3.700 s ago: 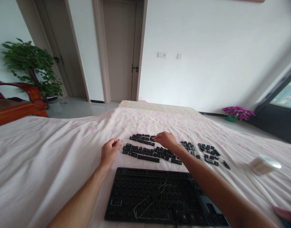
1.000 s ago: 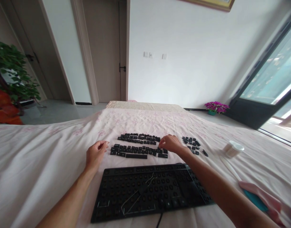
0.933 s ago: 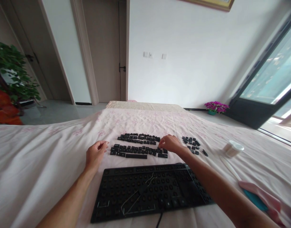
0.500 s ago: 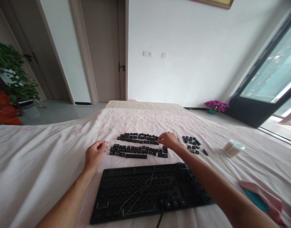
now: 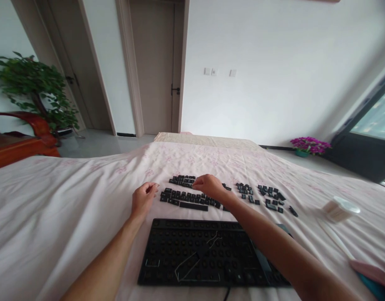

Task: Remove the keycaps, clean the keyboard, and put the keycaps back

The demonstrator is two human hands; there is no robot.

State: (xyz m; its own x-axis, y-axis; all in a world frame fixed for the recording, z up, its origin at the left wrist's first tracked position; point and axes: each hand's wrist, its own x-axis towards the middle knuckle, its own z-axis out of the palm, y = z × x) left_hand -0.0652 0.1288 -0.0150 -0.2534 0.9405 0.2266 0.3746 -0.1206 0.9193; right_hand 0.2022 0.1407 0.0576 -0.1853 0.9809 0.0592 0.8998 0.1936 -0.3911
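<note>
A black keyboard point(image 5: 192, 255) with its keycaps off lies on the pale bed sheet point(image 5: 54, 200) in front of me, a thin wire tool point(image 5: 195, 261) resting on it. Beyond it, removed black keycaps point(image 5: 183, 200) lie in rows, with smaller groups of keycaps point(image 5: 268, 194) to the right. My right hand point(image 5: 208, 186) reaches over the far rows, fingertips down among the caps; whether it grips one is hidden. My left hand point(image 5: 144, 198) rests on the sheet left of the rows, fingers loosely curled, thumb and forefinger close together.
A white cup of cotton swabs point(image 5: 340, 209) lies on its side at the right, a pink and teal item point(image 5: 371, 278) near the right corner. Beyond the bed are doors point(image 5: 155, 67), a potted plant point(image 5: 35, 88), a wooden chair point(image 5: 19, 142) and purple flowers point(image 5: 308, 146).
My right hand has shifted left along the far keycap rows. The camera has turned left, so everything sits further right in view. My left hand has stayed put.
</note>
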